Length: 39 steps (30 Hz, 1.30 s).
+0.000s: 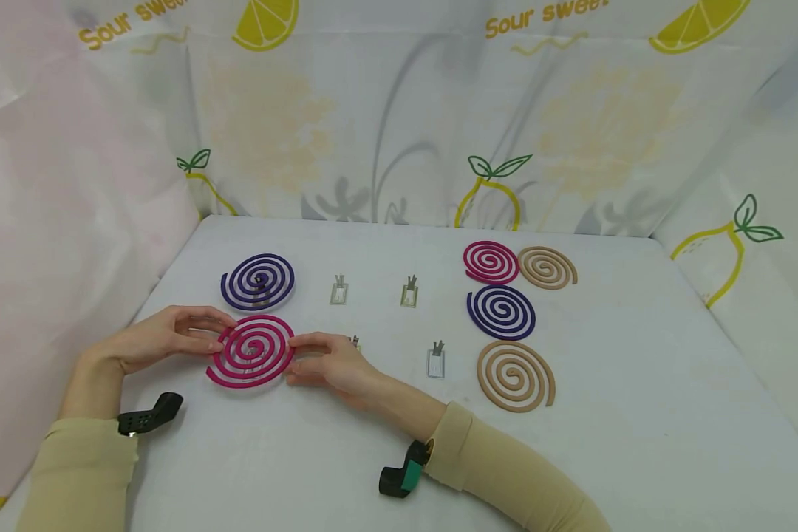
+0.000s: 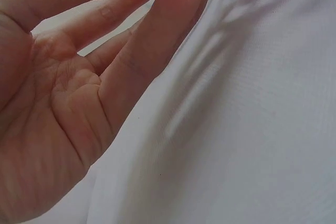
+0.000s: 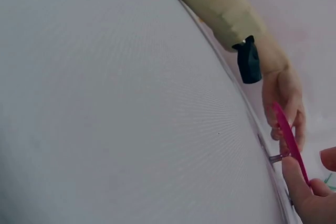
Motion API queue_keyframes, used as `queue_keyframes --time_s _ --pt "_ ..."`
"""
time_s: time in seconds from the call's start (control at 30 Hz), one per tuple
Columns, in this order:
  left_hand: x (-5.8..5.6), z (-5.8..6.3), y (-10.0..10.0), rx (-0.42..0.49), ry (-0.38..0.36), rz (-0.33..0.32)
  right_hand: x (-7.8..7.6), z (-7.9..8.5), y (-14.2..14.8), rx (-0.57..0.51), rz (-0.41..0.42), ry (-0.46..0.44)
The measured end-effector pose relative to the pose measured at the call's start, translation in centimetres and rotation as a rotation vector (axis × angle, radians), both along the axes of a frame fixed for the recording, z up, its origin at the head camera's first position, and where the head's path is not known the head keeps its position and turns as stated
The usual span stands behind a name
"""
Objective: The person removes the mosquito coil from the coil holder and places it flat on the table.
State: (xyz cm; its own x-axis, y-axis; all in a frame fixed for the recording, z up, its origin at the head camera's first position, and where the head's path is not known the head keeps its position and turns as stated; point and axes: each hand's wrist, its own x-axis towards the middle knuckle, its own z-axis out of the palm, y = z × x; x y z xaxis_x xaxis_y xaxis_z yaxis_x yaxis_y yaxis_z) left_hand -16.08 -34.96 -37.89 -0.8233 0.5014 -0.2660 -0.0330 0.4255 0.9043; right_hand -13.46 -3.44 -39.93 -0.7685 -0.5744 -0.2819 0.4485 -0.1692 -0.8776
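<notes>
My left hand (image 1: 162,338) and my right hand (image 1: 335,366) hold a pink mosquito coil (image 1: 256,346) between them at the table's left. The left fingers and thumb pinch its left edge; the right ones pinch its right edge. Edge-on in the right wrist view, the coil (image 3: 289,134) is raised above the tabletop, with a small metal stand (image 3: 275,158) right beneath it. Just behind it, a purple coil (image 1: 261,279) sits over another stand. Only a sliver of pink shows past the left hand (image 2: 89,82) in the left wrist view.
Right of the hands stand several small metal coil stands (image 1: 435,362), one partly hidden behind the right hand. Farther right lie a pink coil (image 1: 488,260), a purple coil (image 1: 502,310) and two tan coils (image 1: 515,374). A printed curtain (image 1: 399,111) hangs behind the white table (image 1: 638,384).
</notes>
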Motion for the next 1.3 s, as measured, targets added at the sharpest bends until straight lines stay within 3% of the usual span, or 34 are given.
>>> queue_keyframes --time_s 0.47,0.83,1.07,1.3 --pt "0.0 0.1 0.1 0.003 -0.013 0.031 -0.2 -0.1 0.2 -0.03 -0.018 0.033" --pt "0.0 0.4 0.4 -0.035 0.003 0.055 -0.2 0.2 0.3 0.009 -0.097 0.069" --pt "0.1 0.8 1.4 -0.015 0.057 0.049 -0.6 0.3 0.6 0.018 -0.153 0.121" --pt "-0.3 0.4 2.3 -0.022 0.058 0.072 -1.2 0.6 1.2 0.051 -0.193 0.143"
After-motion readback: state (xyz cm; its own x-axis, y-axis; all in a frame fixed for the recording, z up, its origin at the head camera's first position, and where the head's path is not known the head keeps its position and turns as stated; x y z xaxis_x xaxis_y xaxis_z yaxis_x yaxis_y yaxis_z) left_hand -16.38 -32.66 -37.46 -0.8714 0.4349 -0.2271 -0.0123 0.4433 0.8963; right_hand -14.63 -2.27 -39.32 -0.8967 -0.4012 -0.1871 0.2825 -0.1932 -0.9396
